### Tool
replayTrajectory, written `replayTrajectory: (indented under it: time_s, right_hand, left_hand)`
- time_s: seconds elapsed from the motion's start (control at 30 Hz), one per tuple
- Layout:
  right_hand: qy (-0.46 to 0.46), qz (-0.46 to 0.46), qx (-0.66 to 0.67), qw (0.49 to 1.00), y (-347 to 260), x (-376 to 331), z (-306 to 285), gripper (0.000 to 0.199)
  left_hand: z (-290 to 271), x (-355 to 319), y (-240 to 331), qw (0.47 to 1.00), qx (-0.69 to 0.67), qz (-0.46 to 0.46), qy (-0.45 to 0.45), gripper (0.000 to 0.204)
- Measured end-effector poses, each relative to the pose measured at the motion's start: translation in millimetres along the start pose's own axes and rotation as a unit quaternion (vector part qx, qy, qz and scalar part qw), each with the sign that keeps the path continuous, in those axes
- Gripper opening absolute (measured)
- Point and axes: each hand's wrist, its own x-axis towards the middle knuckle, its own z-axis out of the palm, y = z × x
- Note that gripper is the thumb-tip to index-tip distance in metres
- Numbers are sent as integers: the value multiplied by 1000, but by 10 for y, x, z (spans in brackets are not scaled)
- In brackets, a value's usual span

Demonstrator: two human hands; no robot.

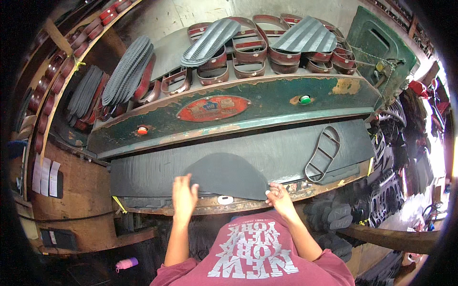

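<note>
Here, your right hand (279, 193) pinches the right corner of a dark sheet (229, 176) with a curved far edge.
Your left hand (185, 198) is at its left end, grip impossible to make out. The sheet lies over the front middle of a grey slab (148, 167); a sole-shaped metal frame (326, 153) rests on the slab's right end, a green beam (276, 97) behind the slab.

Glare (449, 148) whitens the right edge (daylight, perhaps), and lines curve toward the dark rim.
</note>
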Motion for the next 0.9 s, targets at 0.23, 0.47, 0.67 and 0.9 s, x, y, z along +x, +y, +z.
replayTrajectory:
  time_s: [0.23,0.47,0.67,0.9]
  right_hand:
    - [19,14,-236,971,-54,-70,75,57]
    - [54,-44,-251,965,-214,-154,153,47]
    - [-113,32,36,992,-271,-15,98,51]
    - [72,-37,-119,990,-126,72,-5,41]
  left_hand:
    - [243,-177,1047,932,-199,138,-271,64]
    - [525,-260,1224,924,-164,224,-263,84]
    - [538,-116,1402,939,-131,209,-242,76]
    - [-733,601,1186,951,-235,196,-28,40]
